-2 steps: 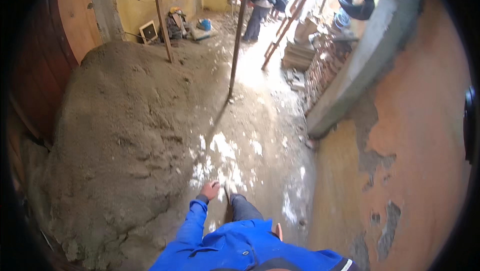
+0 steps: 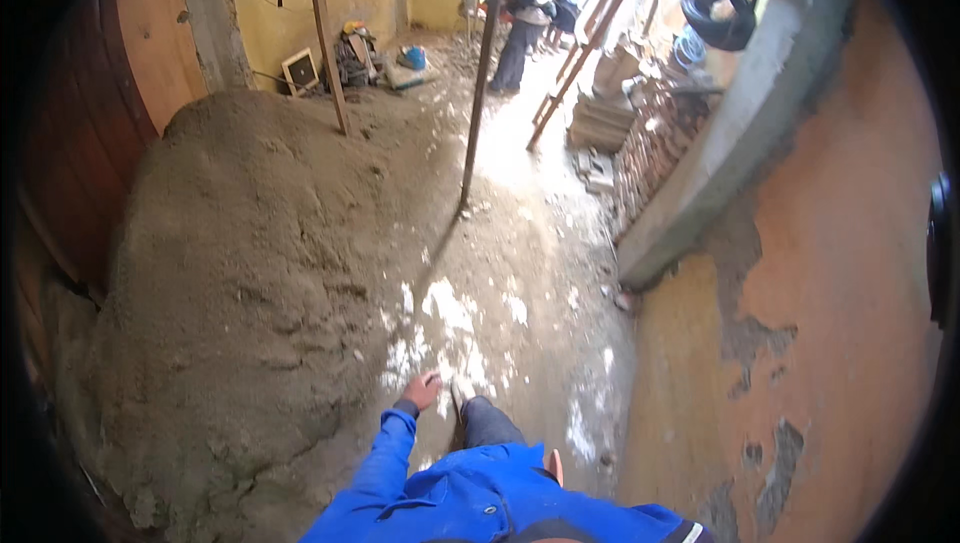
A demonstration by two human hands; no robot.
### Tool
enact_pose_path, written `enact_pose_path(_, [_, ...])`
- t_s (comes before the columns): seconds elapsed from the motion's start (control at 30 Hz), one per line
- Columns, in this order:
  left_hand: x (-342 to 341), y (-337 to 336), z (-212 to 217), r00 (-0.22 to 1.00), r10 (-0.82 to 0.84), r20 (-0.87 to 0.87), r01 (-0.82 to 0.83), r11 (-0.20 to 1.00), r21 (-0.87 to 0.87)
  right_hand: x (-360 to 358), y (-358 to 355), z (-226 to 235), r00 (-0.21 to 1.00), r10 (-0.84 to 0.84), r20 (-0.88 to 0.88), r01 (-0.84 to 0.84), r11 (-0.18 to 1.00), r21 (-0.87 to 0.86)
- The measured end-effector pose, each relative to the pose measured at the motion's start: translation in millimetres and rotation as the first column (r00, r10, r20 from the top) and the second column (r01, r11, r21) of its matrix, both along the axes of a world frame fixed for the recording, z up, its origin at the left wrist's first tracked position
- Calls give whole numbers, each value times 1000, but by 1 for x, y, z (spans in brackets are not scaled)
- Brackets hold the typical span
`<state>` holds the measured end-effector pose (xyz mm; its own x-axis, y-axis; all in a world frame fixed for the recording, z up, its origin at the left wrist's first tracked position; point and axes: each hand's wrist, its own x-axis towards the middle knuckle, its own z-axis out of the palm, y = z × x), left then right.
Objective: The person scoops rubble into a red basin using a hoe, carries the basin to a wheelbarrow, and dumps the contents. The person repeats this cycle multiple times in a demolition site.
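My left hand [image 2: 424, 390] hangs in front of me at the end of a blue sleeve [image 2: 385, 453]. Its fingers look loosely bent and apart, and no object shows in them. Below it lies a dirt floor dotted with bright patches of light [image 2: 455, 308]. Of my right hand [image 2: 555, 464] only a sliver shows beside the blue jacket; its fingers are hidden. My leg in dark trousers [image 2: 488, 421] reaches forward, with a pale foot at its end. Nearest on the left rises a big heap of sand [image 2: 240, 273].
A thin pole [image 2: 478, 93] stands ahead, a wooden post [image 2: 328, 53] left of it. A wooden ladder [image 2: 592, 38] leans near stacked bricks [image 2: 655, 143]. Two people are at the far end, one in dark trousers [image 2: 515, 53]. A peeling wall [image 2: 800, 293] runs along the right.
The surroundings sit slightly lower in the picture. My left hand has shifted very slightly down; the far person's position changes a little too.
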<state>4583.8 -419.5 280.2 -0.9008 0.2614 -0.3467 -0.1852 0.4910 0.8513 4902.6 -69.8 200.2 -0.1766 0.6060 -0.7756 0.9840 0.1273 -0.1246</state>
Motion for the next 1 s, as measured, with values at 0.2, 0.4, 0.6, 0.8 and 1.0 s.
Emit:
enact_pose_path(0.2, [-87,-91,-51,977,-67,203,132,936,-326,-306,19,-30,905,391,-167,-394,919,19])
enact_pose_path(0.4, [-162,-221,-86,651,509,564,-696,697,173,-667,21,54,805,562,-193,-525,825,210])
enact_pose_path(0.6, [-279,-232,-129,931,216,294,-34,855,-517,-860,3,120,667,720,-192,-661,690,295])
enact_pose_path(0.8, [-534,-245,-145,878,378,295,-237,877,-418,-966,-46,77,689,704,-171,-668,708,229])
enact_pose_path(1.0, [-910,-276,-36,882,388,268,-362,921,-143,-1109,-106,24,665,741,-96,-744,668,7])
